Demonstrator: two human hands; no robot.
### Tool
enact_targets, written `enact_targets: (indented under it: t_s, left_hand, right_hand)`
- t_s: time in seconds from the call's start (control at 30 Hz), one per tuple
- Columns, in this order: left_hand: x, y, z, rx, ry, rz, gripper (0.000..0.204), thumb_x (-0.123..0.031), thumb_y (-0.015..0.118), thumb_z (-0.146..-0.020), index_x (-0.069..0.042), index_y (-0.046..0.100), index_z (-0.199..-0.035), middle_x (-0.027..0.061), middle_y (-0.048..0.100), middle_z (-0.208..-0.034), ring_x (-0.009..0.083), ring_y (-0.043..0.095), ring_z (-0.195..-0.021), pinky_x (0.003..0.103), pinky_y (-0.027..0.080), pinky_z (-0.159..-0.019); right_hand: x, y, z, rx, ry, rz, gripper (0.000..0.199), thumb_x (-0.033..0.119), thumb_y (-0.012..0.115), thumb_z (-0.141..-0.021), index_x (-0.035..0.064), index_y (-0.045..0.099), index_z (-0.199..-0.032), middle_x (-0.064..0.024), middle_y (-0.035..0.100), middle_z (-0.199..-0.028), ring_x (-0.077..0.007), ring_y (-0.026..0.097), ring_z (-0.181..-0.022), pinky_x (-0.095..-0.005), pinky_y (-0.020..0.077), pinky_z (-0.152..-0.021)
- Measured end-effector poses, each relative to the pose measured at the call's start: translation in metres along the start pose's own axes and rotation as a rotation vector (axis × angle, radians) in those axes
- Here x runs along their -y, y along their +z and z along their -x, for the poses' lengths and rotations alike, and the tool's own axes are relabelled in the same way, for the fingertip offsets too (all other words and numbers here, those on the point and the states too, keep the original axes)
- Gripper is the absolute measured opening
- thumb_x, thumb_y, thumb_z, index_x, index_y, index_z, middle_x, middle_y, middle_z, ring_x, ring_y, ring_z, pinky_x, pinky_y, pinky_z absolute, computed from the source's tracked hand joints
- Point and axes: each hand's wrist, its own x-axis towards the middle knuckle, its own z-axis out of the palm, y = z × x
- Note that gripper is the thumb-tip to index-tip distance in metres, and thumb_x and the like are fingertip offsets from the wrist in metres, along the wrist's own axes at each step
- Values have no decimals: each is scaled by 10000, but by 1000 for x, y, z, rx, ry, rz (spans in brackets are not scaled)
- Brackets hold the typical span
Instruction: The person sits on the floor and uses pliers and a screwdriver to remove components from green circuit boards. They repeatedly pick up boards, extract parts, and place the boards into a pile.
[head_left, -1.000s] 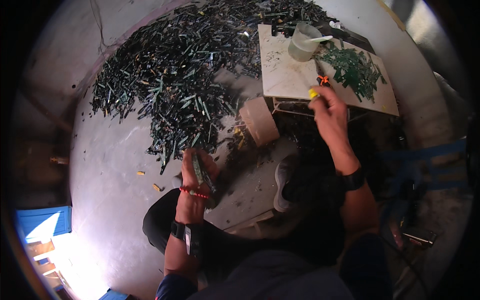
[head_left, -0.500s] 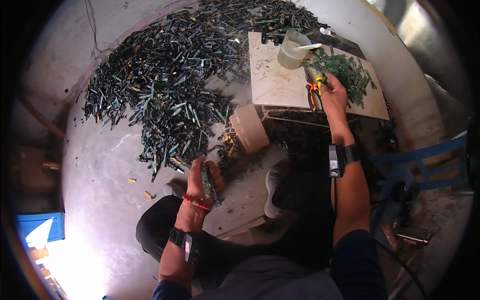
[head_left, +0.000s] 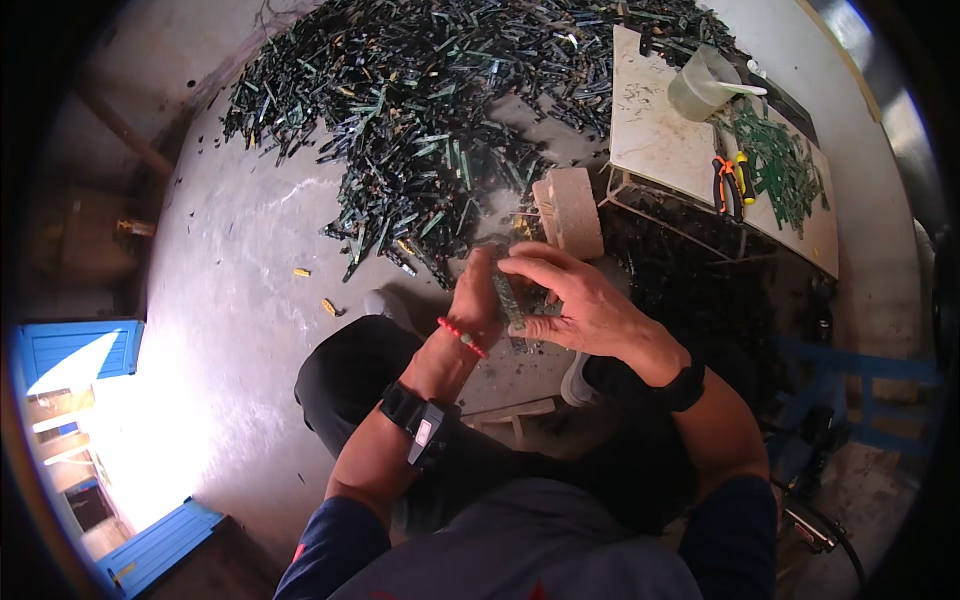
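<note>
The left hand [head_left: 475, 298] is curled around a greenish strip [head_left: 508, 298], on the near side of the dark pile [head_left: 420, 130], while the right hand [head_left: 600, 310] spreads thumb and fingers along it, whether gripping I can't tell.

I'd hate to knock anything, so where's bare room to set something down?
Mostly bare: the floor below the dark pile, left of the left knee, barring small yellow pieces; the pale tabletop left of the pliers, below the jug. Crowded: the pile, the tabletop's right side under green strips, and between left hand and right hand, around a strip.
</note>
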Motion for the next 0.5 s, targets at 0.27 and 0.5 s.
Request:
enact_targets:
  t_s: [0.27,0.5]
  left_hand:
    - [-38,27,8,-65,-391,558,405,-433,383,-957,-70,540,-872,39,580,-805,157,579,-759,296,478,-730]
    - [-3,18,3,82,-296,563,501,-433,303,-978,-46,478,-1243,106,566,-1142,195,558,-1030,305,460,-879]
  right_hand:
    - [-7,20,1,-162,11,180,362,167,674,-814,-17,579,-1111,-172,591,-1092,-337,595,-966,-372,496,-823]
    - [-3,30,0,-432,39,395,276,138,600,-859,-23,598,-1083,-200,600,-1068,-365,593,-923,-393,485,-794]
